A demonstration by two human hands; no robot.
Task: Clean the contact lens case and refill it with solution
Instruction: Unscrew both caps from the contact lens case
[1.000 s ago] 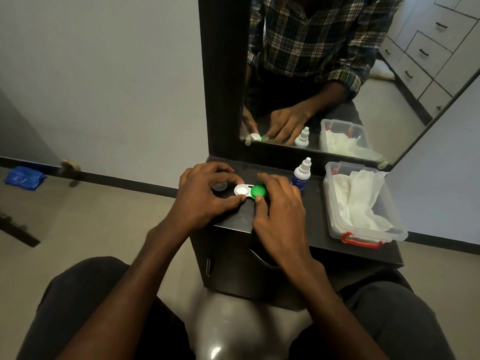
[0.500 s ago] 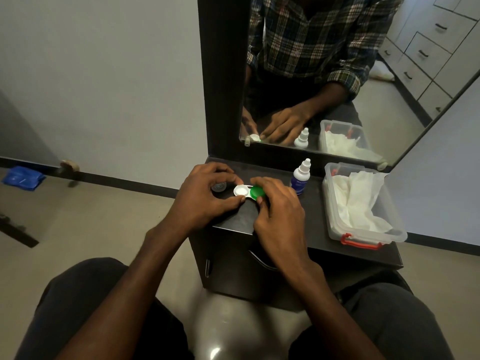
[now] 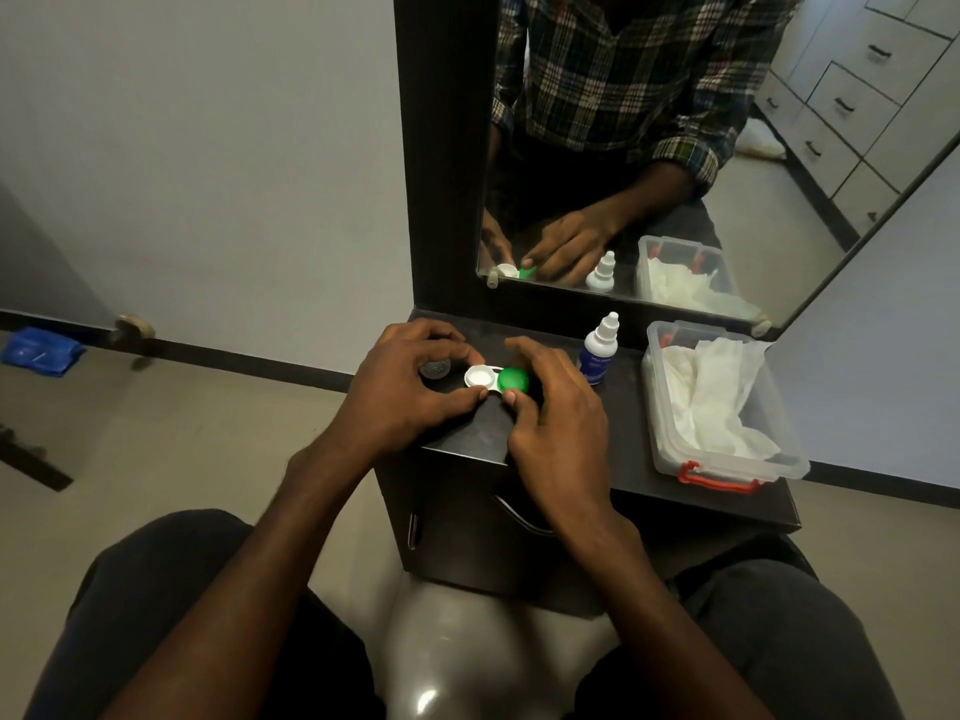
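Note:
A white contact lens case lies on the dark cabinet top in front of the mirror. Its left well is uncovered. My left hand pinches the case's left side between thumb and fingers. A green cap sits on the right well, and my right hand grips it with thumb and curled fingers. A small solution bottle with a white nozzle and blue label stands upright just right of my right hand.
A dark round lid lies under my left fingers. A clear plastic box with red latch holds white tissues at the right. The mirror rises behind the cabinet top. A grey stool sits between my knees.
My right fingers have shifted around the green cap, which shows more fully now. The left hand has kept its hold on the case.

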